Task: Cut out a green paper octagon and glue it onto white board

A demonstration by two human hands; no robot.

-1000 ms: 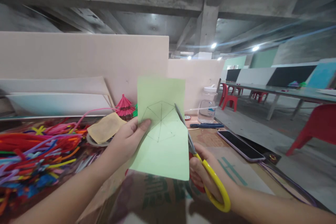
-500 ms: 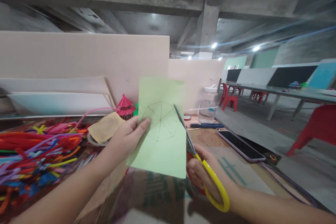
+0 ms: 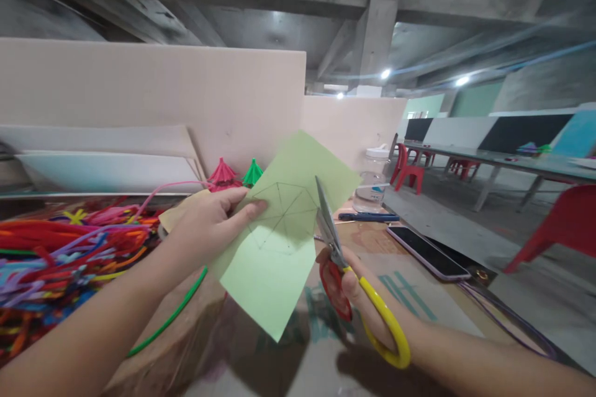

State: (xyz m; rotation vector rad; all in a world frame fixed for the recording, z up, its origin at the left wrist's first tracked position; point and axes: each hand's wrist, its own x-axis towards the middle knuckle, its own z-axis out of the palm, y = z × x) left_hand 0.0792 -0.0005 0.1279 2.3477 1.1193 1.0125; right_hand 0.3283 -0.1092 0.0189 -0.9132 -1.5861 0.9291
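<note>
My left hand pinches the left edge of a light green sheet of paper, thumb on the face towards me. Thin dark lines on the sheet form a many-sided figure with spokes meeting near its middle. My right hand grips scissors with one yellow and one red handle loop. Their blades point upward at the paper's right side, and the upper blade lies in front of the sheet. The paper is held tilted above the table, apart from its surface.
Colourful pipe cleaners lie heaped at left; a green one curves nearer me. Behind stand pink and green paper umbrellas. To the right are a clear bottle, a blue pen-like item and a phone.
The green paper has turned clockwise, its top corner swinging right. The scissors blades have spread a little, and the green umbrella and green pipe cleaner now show more.
</note>
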